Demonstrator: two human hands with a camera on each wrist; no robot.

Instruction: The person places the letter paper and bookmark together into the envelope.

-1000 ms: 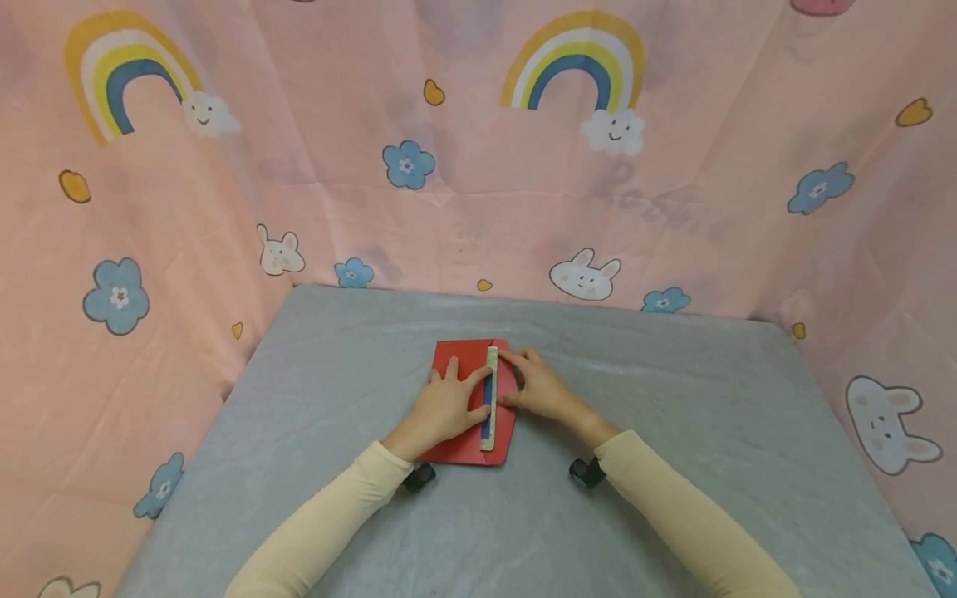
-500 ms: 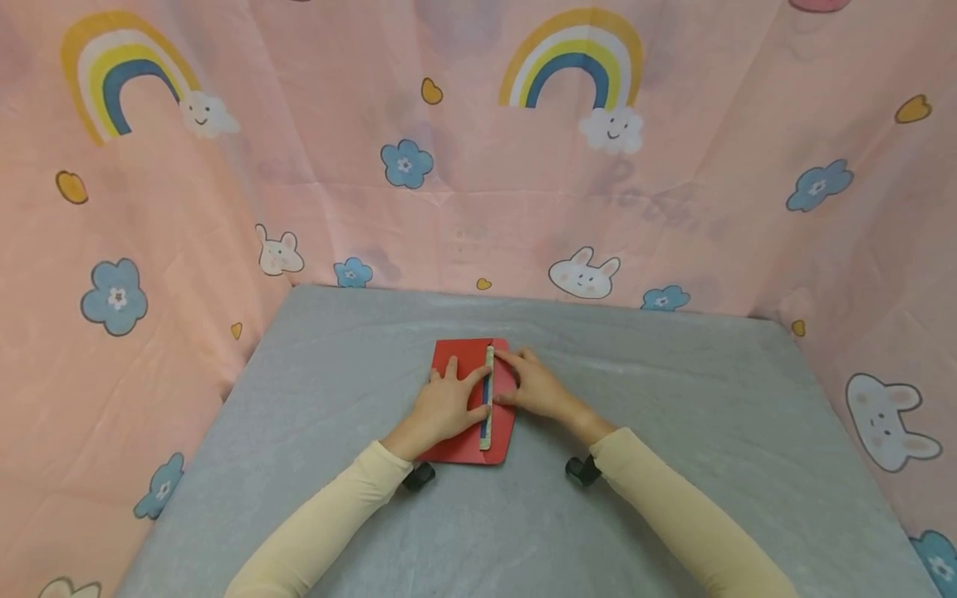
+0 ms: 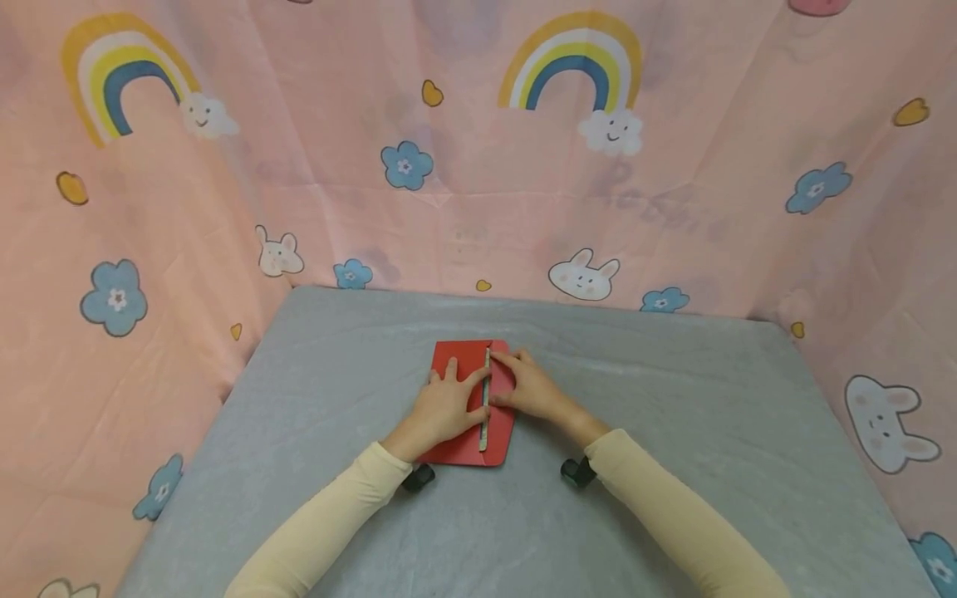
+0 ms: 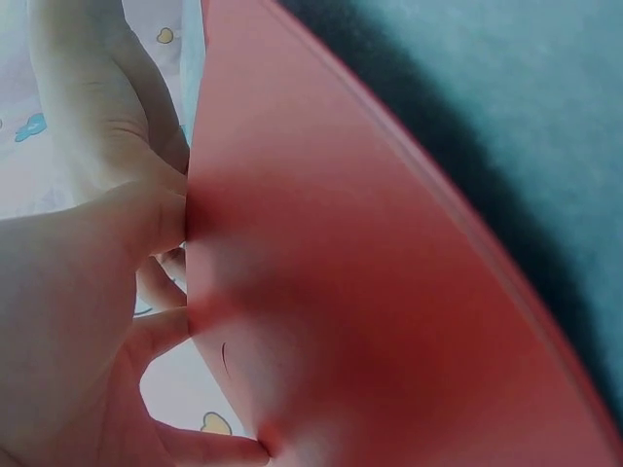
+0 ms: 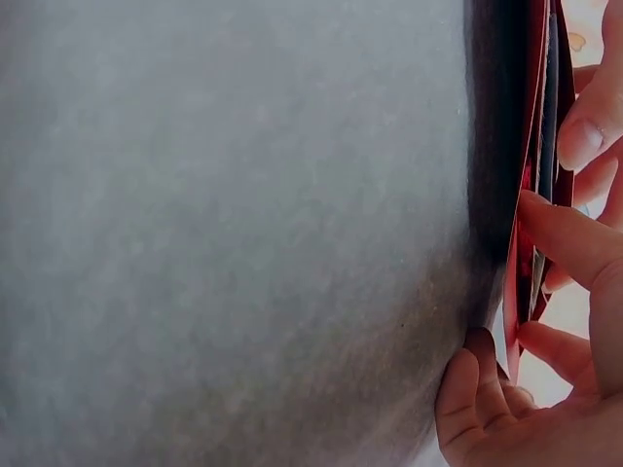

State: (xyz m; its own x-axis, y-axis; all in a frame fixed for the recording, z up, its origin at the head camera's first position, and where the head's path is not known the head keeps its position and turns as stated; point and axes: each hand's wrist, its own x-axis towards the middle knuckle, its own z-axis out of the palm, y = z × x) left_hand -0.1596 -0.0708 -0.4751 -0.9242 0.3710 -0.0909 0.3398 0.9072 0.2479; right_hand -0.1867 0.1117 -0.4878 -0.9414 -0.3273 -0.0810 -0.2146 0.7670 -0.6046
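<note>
A red envelope (image 3: 466, 353) lies on the table, its flap (image 3: 499, 438) spread out to the right. From its opening shows a narrow strip of a pale patterned card (image 3: 483, 435); the rest is hidden inside. My left hand (image 3: 443, 409) rests on the envelope with spread fingers, thumb and forefinger reaching the opening. At the card's right edge, my right hand (image 3: 532, 389) presses with its thumb and forefinger set apart, over the flap. In the right wrist view, those fingertips (image 5: 540, 222) touch the layers at the opening, and the other fingers curl below.
Grey cloth covers the table (image 3: 658, 399). Behind and at both sides hangs a pink curtain (image 3: 478, 166) printed with rainbows, flowers and rabbits. Dark wrist cameras (image 3: 577, 473) sit under both forearms.
The card has slid left into the envelope, its visible strip getting narrower. My right hand has moved slightly left along with it; my left hand has stayed in place.
</note>
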